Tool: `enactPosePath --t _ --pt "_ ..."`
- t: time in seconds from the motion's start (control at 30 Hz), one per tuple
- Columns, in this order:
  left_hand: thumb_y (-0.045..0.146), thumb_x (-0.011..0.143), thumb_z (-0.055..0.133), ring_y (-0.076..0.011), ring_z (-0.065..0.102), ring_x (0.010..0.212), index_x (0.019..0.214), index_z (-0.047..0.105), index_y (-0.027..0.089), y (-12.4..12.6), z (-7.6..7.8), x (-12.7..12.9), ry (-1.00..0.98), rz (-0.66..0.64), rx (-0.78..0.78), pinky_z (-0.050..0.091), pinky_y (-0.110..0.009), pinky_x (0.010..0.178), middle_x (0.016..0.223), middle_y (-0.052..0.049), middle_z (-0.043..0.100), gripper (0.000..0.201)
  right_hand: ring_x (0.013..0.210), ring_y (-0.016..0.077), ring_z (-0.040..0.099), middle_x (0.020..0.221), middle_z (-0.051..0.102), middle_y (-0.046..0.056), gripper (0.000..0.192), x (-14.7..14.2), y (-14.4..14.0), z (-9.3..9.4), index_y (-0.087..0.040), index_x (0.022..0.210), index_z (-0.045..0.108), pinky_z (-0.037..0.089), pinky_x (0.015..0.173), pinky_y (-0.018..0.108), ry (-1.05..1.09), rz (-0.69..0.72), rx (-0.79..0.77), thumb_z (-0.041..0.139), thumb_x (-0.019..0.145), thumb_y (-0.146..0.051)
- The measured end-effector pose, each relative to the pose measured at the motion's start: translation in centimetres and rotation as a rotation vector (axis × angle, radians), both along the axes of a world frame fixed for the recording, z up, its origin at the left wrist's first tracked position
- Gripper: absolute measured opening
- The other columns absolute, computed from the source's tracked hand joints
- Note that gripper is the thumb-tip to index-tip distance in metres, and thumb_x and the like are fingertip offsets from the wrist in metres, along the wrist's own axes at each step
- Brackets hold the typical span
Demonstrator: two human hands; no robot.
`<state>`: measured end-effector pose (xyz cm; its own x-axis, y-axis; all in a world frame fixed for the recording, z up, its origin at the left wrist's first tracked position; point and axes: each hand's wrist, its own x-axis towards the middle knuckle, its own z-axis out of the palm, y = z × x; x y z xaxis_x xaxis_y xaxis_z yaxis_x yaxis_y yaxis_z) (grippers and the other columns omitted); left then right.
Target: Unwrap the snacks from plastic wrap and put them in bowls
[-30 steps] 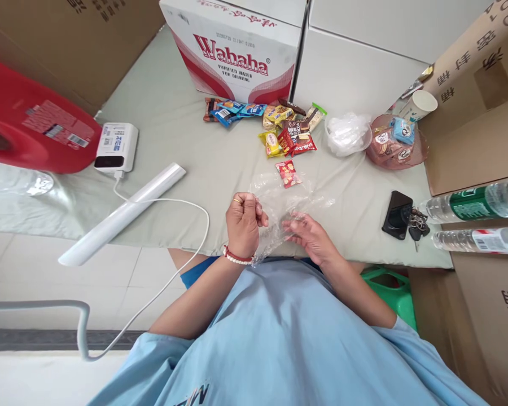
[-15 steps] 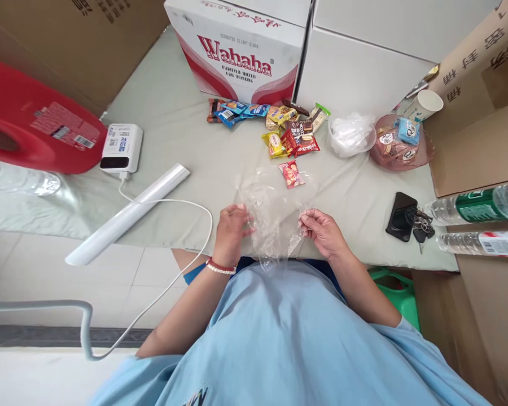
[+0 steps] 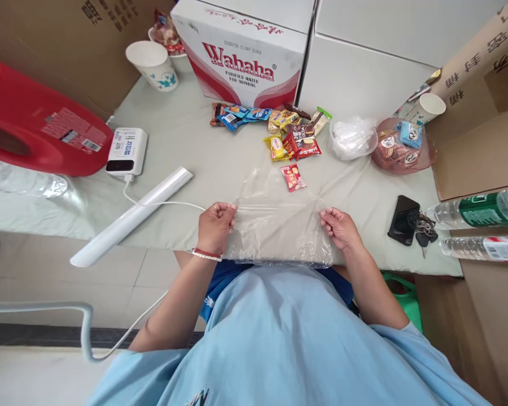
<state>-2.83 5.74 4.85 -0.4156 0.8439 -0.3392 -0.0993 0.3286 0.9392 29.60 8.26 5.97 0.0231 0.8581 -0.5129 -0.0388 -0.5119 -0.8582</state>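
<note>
Pale green cloth covers the table (image 3: 186,141) in front of you, hemmed in by cardboard and a white Wahaha box (image 3: 248,53) at the far edge. Your left hand (image 3: 215,225) and right hand (image 3: 341,227) each pinch 1 upper corner of a clear plastic bag (image 3: 279,228), fingers curled tight with the film caught between thumb and forefinger. The bag lies at the near edge of the table, right against your body, pulled taut between your hands.

As for progress, the bag looks flattened and stretched out, but it appears to hold nothing: I would judge the spreading done and any filling not begun. The single red snack packet (image 3: 293,176) lies just beyond the bag's far edge, apart from it, and the pile of snack packets (image 3: 275,127) sits further back, near the box. A bowl of crumpled clear film (image 3: 351,137) and a pink dish of wrapped sweets (image 3: 400,148) stand to the right of the pile.

The bag's long axis runs left to right, parallel to the table edge. Its pinched edge faces away from you and the opposite edge hangs towards your lap; which end is the mouth I cannot tell. To your left a white lamp bar (image 3: 131,217) lies aslant, its cable running to a power bank (image 3: 127,151).
</note>
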Motion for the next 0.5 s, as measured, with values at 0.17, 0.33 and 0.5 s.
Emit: enactPosePath --t 0.17,0.33,0.5 --pt "0.035 0.069 0.080 -0.0127 0.053 0.060 0.098 0.061 0.021 -0.8 -0.3 -0.5 0.434 0.039 0.059 0.047 -0.027 0.062 0.079 0.002 0.063 0.038 0.049 0.0097 0.042 0.059 0.058 -0.003 0.042 0.7 -0.2 -0.9 -0.021 0.078 0.060 0.028 0.045 0.024 -0.194 0.090 0.051 0.081 0.068 -0.056" --pt "0.033 0.092 0.058 -0.0255 0.064 0.097 0.102 0.068 0.022 -1.1 0.6 1.2 0.927 -0.205 0.323 0.049 -0.043 0.094 0.101 -0.009 0.070 0.017 0.056 0.0124 0.046 0.072 0.061 -0.002 0.040 1.4 0.2 -1.4 -0.021 0.095 0.066 0.040 0.055 0.028 -0.370 0.213 0.126 0.075 0.074 -0.054" --pt "0.035 0.100 0.047 -0.0342 0.049 0.143 0.130 0.066 0.020 -0.1 -1.1 3.2 1.132 -0.635 0.229 0.033 -0.056 0.117 0.144 -0.016 0.063 0.038 0.084 0.0183 0.059 0.126 0.060 0.008 0.048 0.7 1.0 -1.0 -0.027 0.118 0.073 0.051 0.077 0.035 -0.608 0.338 0.472 0.080 0.074 -0.044"
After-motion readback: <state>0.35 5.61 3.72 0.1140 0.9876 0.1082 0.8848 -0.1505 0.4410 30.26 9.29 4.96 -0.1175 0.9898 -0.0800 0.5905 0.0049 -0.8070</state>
